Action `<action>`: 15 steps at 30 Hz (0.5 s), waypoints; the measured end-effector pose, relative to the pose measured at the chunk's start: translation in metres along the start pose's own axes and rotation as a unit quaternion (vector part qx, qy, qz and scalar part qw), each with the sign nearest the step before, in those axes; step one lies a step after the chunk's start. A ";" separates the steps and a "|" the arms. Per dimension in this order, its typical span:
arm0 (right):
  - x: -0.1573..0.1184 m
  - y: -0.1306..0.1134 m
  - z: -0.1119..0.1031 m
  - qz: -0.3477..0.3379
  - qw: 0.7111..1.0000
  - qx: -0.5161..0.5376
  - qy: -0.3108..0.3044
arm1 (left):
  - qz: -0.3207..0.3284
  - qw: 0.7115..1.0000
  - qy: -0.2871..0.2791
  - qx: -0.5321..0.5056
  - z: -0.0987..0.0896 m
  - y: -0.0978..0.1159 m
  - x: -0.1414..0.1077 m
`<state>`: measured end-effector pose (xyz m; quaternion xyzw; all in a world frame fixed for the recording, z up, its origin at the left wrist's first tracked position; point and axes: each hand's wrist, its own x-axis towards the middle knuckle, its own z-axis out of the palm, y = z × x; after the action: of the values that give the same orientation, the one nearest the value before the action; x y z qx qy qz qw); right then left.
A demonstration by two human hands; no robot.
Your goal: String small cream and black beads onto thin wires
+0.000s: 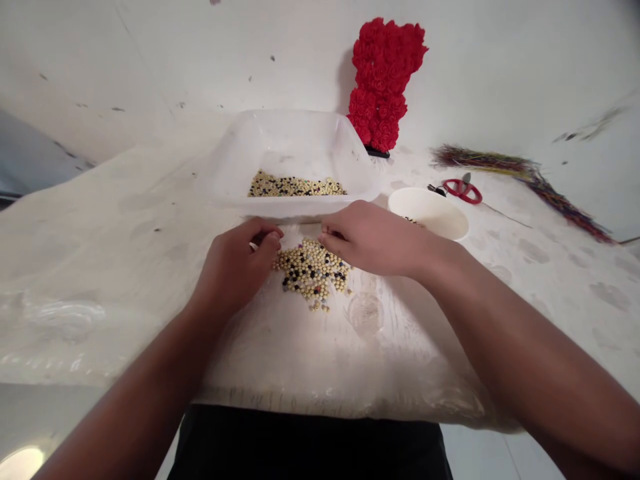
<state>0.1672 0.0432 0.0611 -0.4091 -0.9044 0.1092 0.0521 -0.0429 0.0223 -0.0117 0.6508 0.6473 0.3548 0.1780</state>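
the left fingers curl nearly closed and the right fingers pinch narrow; i cannot tell what either holds. the loose beads lie on the tabletop between and just below them. beyond the fingers sits a white plastic tub of beads, with red artificial roses behind.

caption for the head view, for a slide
Two hands, left and right, meet over loose beads before a clear bin, with red flowers standing behind
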 end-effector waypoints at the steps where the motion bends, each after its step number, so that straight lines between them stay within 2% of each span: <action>1: 0.001 0.001 0.001 -0.004 1.000 0.000 0.002 | 0.000 1.000 -0.002 0.002 -0.001 0.000 0.000; 15: 0.009 0.007 0.012 -0.010 1.000 0.014 0.009 | 0.010 1.000 -0.011 0.005 -0.002 0.002 0.000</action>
<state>0.1642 0.0528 0.0473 -0.3999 -0.9065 0.1178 0.0670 -0.0428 0.0213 -0.0089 0.6616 0.6410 0.3461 0.1779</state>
